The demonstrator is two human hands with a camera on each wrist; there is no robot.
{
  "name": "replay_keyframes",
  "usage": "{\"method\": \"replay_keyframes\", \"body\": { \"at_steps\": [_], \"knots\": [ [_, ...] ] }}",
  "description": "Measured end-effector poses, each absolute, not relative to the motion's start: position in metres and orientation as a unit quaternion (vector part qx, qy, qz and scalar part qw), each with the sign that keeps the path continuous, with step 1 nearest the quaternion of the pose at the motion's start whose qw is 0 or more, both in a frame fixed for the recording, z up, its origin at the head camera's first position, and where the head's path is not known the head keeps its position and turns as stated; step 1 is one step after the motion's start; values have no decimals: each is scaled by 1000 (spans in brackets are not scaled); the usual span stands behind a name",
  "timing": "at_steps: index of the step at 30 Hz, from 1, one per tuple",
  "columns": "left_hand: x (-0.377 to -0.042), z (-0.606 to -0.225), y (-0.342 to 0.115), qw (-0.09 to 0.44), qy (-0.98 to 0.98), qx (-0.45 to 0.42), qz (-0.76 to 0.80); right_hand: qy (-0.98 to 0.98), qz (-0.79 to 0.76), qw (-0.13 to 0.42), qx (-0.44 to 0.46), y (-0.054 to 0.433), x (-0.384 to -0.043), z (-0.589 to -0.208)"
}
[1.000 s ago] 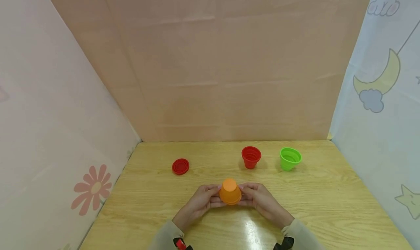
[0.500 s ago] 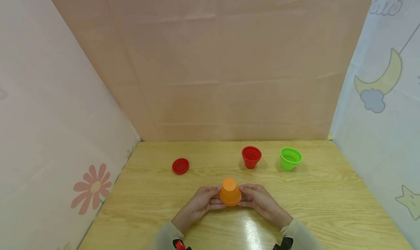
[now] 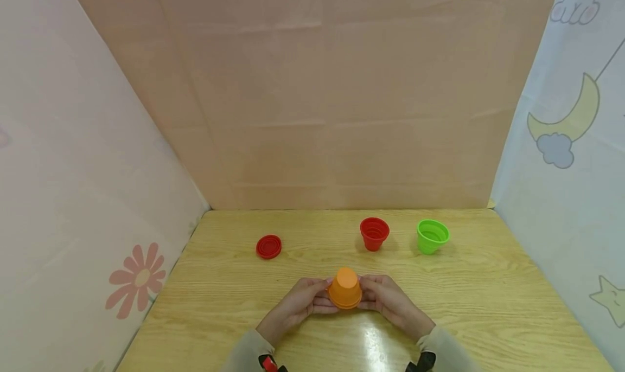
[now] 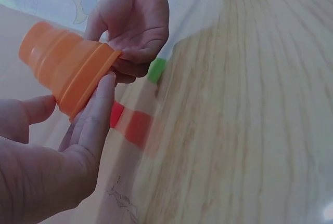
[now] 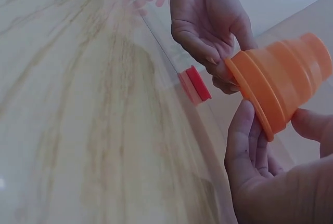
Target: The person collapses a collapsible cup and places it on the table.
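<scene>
One left hand and one right hand pinch an upturned orange collapsible cup in their fingers above the desk, in front of an upright red cup.

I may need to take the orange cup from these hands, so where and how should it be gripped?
Probably by its narrow closed base, coming from above and pinching around it. The orange cup is upside down, base uppermost, while the left hand and right hand hold it near its wide rim at either side, leaving the base uncovered.
</scene>
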State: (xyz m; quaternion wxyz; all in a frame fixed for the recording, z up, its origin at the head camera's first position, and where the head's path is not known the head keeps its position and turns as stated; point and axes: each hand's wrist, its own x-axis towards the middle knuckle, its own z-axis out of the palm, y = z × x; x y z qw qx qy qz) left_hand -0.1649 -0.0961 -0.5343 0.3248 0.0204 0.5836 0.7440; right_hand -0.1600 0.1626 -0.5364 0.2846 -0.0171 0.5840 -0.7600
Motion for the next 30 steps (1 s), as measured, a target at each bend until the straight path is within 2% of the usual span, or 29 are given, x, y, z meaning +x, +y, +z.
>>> {"method": "replay_keyframes", "body": {
  "at_steps": [10, 30],
  "knots": [
    [-165, -534, -96, 317, 596, 15, 738, 594, -756, 273, -23, 161, -158, -533],
    [-168, -528, -94, 336, 615, 23, 713, 632, -735, 245, -9, 158, -158, -532]
  ]
}}
